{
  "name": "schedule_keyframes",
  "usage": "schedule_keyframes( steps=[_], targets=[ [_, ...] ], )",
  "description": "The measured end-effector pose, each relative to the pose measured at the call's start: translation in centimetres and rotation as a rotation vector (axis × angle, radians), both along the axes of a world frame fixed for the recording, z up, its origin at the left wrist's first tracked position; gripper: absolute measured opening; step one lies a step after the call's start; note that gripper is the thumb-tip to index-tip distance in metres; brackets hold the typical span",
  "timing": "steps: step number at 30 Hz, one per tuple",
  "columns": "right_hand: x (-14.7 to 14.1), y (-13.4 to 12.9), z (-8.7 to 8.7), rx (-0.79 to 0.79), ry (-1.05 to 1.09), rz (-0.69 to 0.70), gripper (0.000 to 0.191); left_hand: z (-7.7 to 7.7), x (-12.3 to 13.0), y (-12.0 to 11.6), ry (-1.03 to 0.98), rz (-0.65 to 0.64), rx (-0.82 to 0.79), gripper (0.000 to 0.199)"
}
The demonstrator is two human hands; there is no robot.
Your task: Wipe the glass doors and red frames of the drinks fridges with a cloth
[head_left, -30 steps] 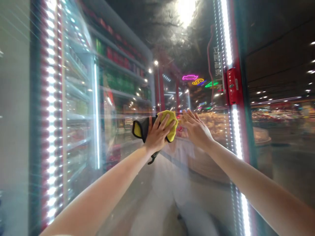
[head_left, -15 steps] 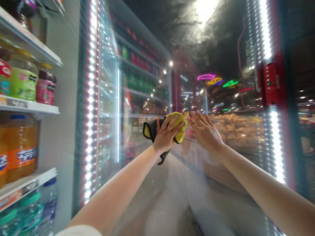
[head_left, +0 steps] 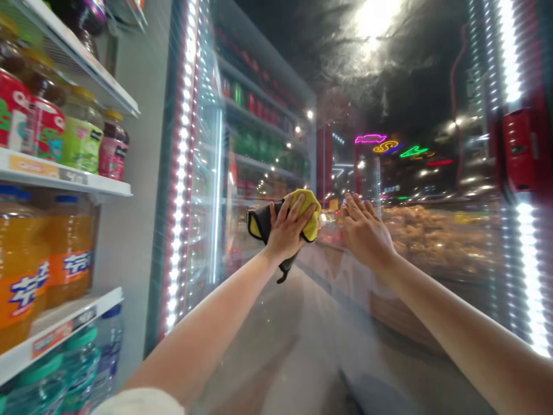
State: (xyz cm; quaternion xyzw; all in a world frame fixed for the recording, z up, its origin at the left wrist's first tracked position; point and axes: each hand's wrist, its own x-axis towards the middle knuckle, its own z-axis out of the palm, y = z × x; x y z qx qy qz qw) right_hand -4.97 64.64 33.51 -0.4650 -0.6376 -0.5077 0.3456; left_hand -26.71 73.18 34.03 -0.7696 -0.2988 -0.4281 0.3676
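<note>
Left hand (head_left: 285, 233) spread over a yellow-and-grey cloth (head_left: 309, 199), fingers fanned apart, the cloth bunched beneath it against a clear door pane (head_left: 311, 323). One dark corner of cloth dangles below the wrist. Right hand (head_left: 367, 233) just beside, bare, fingers extended, palm toward the pane; I can't tell whether it touches. Light strips run up both door edges. Off left, shelves (head_left: 69, 180) of bottled drinks (head_left: 68, 253), some orange.
</note>
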Motion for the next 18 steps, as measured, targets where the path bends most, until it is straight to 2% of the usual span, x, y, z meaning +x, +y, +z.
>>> schedule_keyframes(
  steps=[3,5,7,9,11,13,14,16,18],
  targets=[
    [-1.3,0.0,0.3,-0.029,-0.031,-0.005,0.053,3.2,-0.5,0.4,-0.129,0.0,0.02,0.063],
    [-1.5,0.0,0.4,-0.05,-0.039,-0.015,0.055,3.8,-2.3,1.2,-0.3,0.007,0.015,0.062],
    [-1.4,0.1,0.4,-0.063,-0.044,-0.018,0.053,2.5,-4.5,2.0,-0.455,0.016,0.003,0.064],
    [-1.3,0.2,0.2,-0.066,-0.043,-0.025,0.052,0.0,-6.2,2.3,-0.507,0.031,-0.01,0.066],
    [-1.5,0.3,0.0,-0.057,-0.039,-0.042,0.052,-2.1,-6.6,2.0,-0.405,0.03,-0.029,0.067],
    [-1.7,0.4,-0.1,-0.037,-0.04,-0.056,0.052,-2.5,-6.1,1.5,-0.236,0.01,-0.04,0.069],
    [-1.7,0.4,-0.2,-0.03,-0.046,-0.06,0.052,-2.0,-5.7,1.2,-0.169,-0.001,-0.039,0.069],
    [-1.5,0.2,-0.2,-0.022,-0.066,-0.063,0.051,0.1,-5.2,1.1,-0.115,-0.008,-0.028,0.067],
    [-1.1,0.0,-0.1,-0.024,-0.092,-0.068,0.05,2.3,-5.8,1.6,-0.183,0.005,-0.027,0.064]
  ],
)
